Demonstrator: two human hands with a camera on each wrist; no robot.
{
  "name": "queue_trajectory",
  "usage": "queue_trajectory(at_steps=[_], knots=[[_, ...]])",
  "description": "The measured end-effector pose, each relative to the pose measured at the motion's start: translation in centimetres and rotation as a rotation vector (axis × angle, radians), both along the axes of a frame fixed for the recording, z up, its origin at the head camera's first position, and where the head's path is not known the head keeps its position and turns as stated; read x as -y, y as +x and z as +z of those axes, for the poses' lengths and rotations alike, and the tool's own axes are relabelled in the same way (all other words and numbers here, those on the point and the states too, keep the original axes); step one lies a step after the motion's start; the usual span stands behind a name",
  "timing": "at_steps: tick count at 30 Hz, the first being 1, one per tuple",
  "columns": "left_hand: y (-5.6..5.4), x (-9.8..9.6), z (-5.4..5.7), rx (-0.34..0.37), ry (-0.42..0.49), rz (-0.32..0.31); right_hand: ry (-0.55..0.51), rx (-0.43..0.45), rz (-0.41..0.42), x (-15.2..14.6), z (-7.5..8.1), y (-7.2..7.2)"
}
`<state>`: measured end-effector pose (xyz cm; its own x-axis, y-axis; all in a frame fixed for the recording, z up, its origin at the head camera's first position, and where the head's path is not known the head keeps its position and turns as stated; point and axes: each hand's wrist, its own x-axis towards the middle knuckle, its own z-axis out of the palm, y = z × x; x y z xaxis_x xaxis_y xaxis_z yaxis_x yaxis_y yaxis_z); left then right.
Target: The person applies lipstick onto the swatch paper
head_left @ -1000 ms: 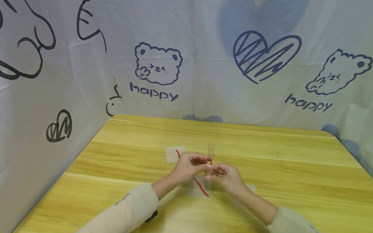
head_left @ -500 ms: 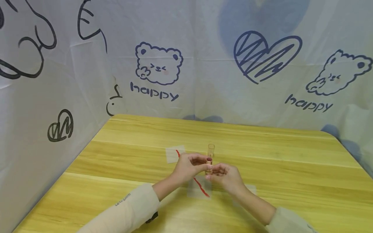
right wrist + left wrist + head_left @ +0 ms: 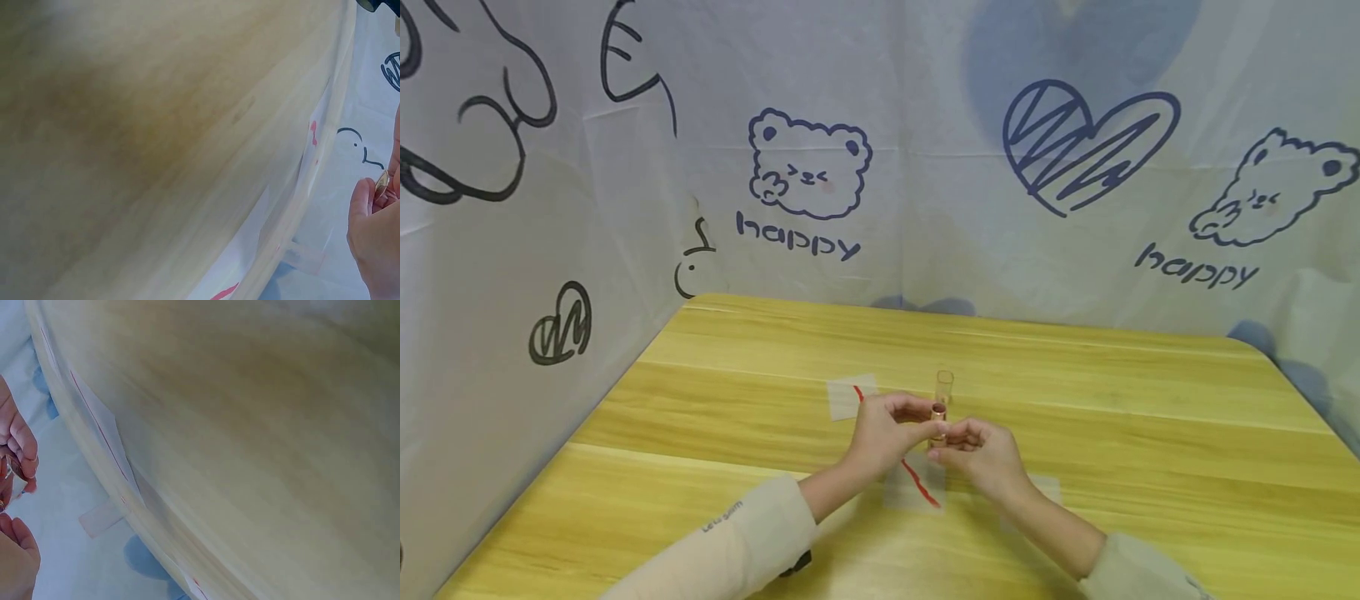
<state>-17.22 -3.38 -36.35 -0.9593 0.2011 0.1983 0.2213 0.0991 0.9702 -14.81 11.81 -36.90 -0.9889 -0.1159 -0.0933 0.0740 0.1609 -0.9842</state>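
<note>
A shiny gold lipstick tube (image 3: 938,413) stands nearly upright between both hands, its dark reddish top showing in the head view. My left hand (image 3: 883,435) pinches its upper part between thumb and fingers. Lower down, my right hand (image 3: 988,457) grips the base with thumb and fingertips, hiding most of it. In the right wrist view the gold end of the tube (image 3: 382,185) peeks out between the fingers. Just behind the hands a clear, tinted cap (image 3: 944,383) stands on the table.
A paper piece with a red stroke (image 3: 917,492) lies in front of the hands, another paper (image 3: 841,400) at the back left. A third paper (image 3: 1047,487) is partly covered by the right forearm. The wooden table (image 3: 700,400) meets a curtain with drawings behind.
Both hands keep hold of the lipstick in nearly the same place. The left forearm has shifted very slightly to the right.
</note>
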Motion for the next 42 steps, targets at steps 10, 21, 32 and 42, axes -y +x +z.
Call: queue_trajectory(at_steps=[10, 21, 32, 42], knots=[[-0.3, 0.4, -0.1, -0.027, 0.016, -0.099, 0.020, 0.003, 0.039, -0.4, 0.0, 0.0], [-1.0, 1.1, 0.0, -0.034, -0.021, -0.272, 0.057, -0.032, 0.149, -1.2, 0.1, -0.1], [-0.9, 0.9, 0.1, -0.036, -0.021, -0.251, 0.029, -0.045, 0.185, -1.3, 0.0, 0.0], [-0.7, 0.3, 0.0, -0.032, 0.001, -0.174, 0.054, -0.052, 0.120, -0.6, 0.0, 0.1]])
